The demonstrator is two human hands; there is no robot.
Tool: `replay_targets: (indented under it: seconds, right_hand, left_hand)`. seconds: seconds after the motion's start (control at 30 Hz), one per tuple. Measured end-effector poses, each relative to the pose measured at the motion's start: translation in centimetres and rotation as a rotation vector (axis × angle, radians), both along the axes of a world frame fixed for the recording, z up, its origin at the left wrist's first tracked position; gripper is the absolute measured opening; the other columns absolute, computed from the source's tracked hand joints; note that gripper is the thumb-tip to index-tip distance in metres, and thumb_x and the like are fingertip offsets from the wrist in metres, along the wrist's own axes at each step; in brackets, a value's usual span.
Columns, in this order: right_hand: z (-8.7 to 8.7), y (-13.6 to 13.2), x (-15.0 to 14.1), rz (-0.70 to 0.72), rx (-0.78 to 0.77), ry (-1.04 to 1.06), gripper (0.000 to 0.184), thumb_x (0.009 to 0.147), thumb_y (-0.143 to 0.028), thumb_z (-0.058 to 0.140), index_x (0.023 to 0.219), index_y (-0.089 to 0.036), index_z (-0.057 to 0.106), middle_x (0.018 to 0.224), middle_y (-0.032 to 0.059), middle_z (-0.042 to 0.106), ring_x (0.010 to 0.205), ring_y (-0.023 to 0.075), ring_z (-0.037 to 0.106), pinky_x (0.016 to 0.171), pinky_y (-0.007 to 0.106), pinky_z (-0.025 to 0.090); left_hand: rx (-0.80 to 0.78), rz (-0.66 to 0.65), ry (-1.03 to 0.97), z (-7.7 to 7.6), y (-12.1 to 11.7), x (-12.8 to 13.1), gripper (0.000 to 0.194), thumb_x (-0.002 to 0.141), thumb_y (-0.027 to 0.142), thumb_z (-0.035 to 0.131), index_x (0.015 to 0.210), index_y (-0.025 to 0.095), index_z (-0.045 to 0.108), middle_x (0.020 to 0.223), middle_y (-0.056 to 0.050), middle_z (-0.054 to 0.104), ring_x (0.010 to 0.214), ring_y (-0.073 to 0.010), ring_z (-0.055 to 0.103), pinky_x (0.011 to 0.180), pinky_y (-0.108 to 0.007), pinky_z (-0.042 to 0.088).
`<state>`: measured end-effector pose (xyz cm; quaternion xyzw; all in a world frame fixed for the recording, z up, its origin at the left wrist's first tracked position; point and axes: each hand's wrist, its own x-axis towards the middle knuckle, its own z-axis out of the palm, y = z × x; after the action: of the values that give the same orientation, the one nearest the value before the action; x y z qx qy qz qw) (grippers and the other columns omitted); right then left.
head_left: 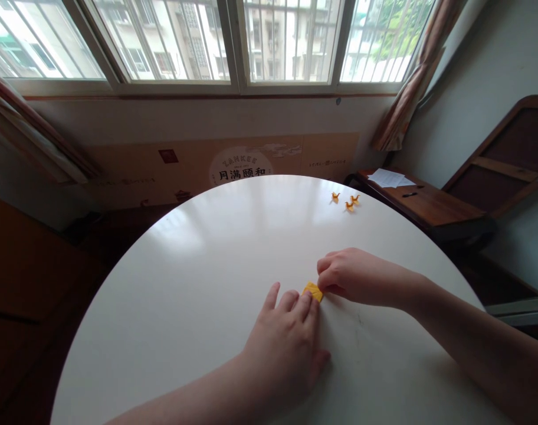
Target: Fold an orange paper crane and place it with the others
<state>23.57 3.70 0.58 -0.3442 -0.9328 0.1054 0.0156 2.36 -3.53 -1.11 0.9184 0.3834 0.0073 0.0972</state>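
A small piece of yellow folded paper (312, 290) with crease lines lies flat on the white round table (207, 265). My left hand (291, 339) rests palm down just below it, fingers stretched out, and fingertips press on the paper's lower left part. At the paper's right corner, my right hand (351, 275) is closed with curled fingers that pinch the edge. Those fingers cover part of that corner. Toward the far right of the table stand three little orange-yellow folded paper birds (349, 206), apart from both hands.
Behind the table's right edge is a wooden side table (446, 206) with white paper sheets (388, 177) and a dark pen-like object (409, 194). A printed cardboard panel (184, 162) stands below the barred windows. Curtains (406, 112) hang at both sides.
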Motion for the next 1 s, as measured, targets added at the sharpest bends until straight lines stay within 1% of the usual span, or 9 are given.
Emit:
replay_targets:
  seconds: [0.17, 0.27, 0.37, 0.5, 0.57, 0.67, 0.73, 0.83, 1.0]
  right_hand:
    - [0.2, 0.1, 0.8, -0.016, 0.012, -0.007, 0.021, 0.085, -0.012, 0.057, 0.071, -0.022, 0.069, 0.078, -0.0023, 0.067, 0.073, 0.0118, 0.056, 0.062, 0.025, 0.030]
    - [0.2, 0.6, 1.2, -0.047, 0.058, 0.033, 0.020, 0.088, -0.013, 0.056, 0.077, -0.023, 0.070, 0.084, -0.0023, 0.069, 0.077, 0.0123, 0.059, 0.064, 0.025, 0.032]
    - [-0.3, 1.4, 1.4, -0.078, 0.092, 0.074, 0.017, 0.089, -0.015, 0.057, 0.086, -0.023, 0.072, 0.089, -0.0011, 0.070, 0.081, 0.0129, 0.061, 0.065, 0.025, 0.034]
    - [-1.2, 2.2, 1.4, -0.094, 0.078, 0.107, 0.014, 0.088, -0.017, 0.059, 0.086, -0.023, 0.072, 0.087, -0.0010, 0.070, 0.078, 0.0128, 0.062, 0.065, 0.024, 0.035]
    - [-1.7, 2.6, 1.5, -0.107, 0.065, 0.149, 0.014, 0.088, -0.018, 0.060, 0.087, -0.023, 0.072, 0.087, -0.0014, 0.071, 0.077, 0.0123, 0.062, 0.065, 0.023, 0.037]
    - [-2.1, 3.1, 1.7, -0.128, 0.059, 0.217, 0.014, 0.088, -0.018, 0.060, 0.090, -0.023, 0.073, 0.088, -0.0005, 0.071, 0.077, 0.0125, 0.063, 0.067, 0.023, 0.039]
    - [-2.2, 3.3, 1.8, -0.128, 0.056, 0.257, 0.014, 0.088, -0.019, 0.060, 0.091, -0.021, 0.073, 0.088, 0.0010, 0.072, 0.077, 0.0129, 0.063, 0.068, 0.023, 0.040]
    - [-2.1, 3.2, 1.8, -0.101, 0.023, 0.305, 0.014, 0.089, -0.021, 0.059, 0.090, -0.020, 0.074, 0.084, 0.0019, 0.071, 0.073, 0.0117, 0.062, 0.067, 0.022, 0.041]
    - [-1.5, 2.6, 1.7, -0.002, -0.118, 0.312, 0.011, 0.087, -0.024, 0.064, 0.092, -0.020, 0.074, 0.079, -0.0001, 0.068, 0.068, 0.0090, 0.059, 0.064, 0.019, 0.041]
  left_hand:
    - [0.004, -0.007, -0.004, 0.0, 0.1, 0.0, 0.063, 0.092, 0.049, 0.048, 0.143, 0.012, 0.046, 0.142, -0.014, 0.053, 0.124, -0.0333, 0.047, 0.117, -0.058, 0.024]
    - [0.003, -0.026, -0.006, -0.1, 0.3, 0.0, 0.064, 0.090, 0.050, 0.051, 0.141, 0.011, 0.047, 0.138, -0.015, 0.054, 0.120, -0.0338, 0.048, 0.115, -0.057, 0.028]
    - [0.004, -0.037, -0.018, -0.5, 0.5, 0.0, 0.065, 0.088, 0.051, 0.054, 0.139, 0.011, 0.049, 0.132, -0.016, 0.056, 0.117, -0.0340, 0.049, 0.111, -0.055, 0.034]
    - [0.004, -0.037, -0.063, -0.7, 0.8, -0.1, 0.067, 0.088, 0.050, 0.056, 0.141, 0.012, 0.046, 0.134, -0.016, 0.054, 0.117, -0.0336, 0.048, 0.107, -0.051, 0.039]
    - [-0.006, -0.029, -0.084, -0.5, 1.1, -0.1, 0.063, 0.089, 0.048, 0.055, 0.141, 0.013, 0.047, 0.134, -0.014, 0.055, 0.118, -0.0321, 0.048, 0.107, -0.049, 0.040]
    - [-0.014, -0.020, -0.096, -0.2, 1.4, -0.1, 0.045, 0.091, 0.040, 0.054, 0.129, 0.015, 0.057, 0.126, -0.010, 0.061, 0.116, -0.0296, 0.050, 0.107, -0.046, 0.041]
    - [-0.008, -0.028, -0.089, -0.1, 1.5, -0.2, 0.039, 0.091, 0.037, 0.054, 0.123, 0.016, 0.060, 0.124, -0.010, 0.061, 0.117, -0.0297, 0.050, 0.107, -0.046, 0.041]
    - [-0.008, -0.032, -0.069, -0.1, 1.5, -0.2, 0.034, 0.090, 0.035, 0.054, 0.117, 0.016, 0.061, 0.123, -0.010, 0.061, 0.116, -0.0298, 0.051, 0.105, -0.046, 0.042]
    - [0.009, 0.022, -0.052, 0.0, 1.3, -0.1, 0.034, 0.088, 0.036, 0.056, 0.117, 0.017, 0.060, 0.121, -0.010, 0.061, 0.113, -0.0294, 0.052, 0.102, -0.047, 0.043]
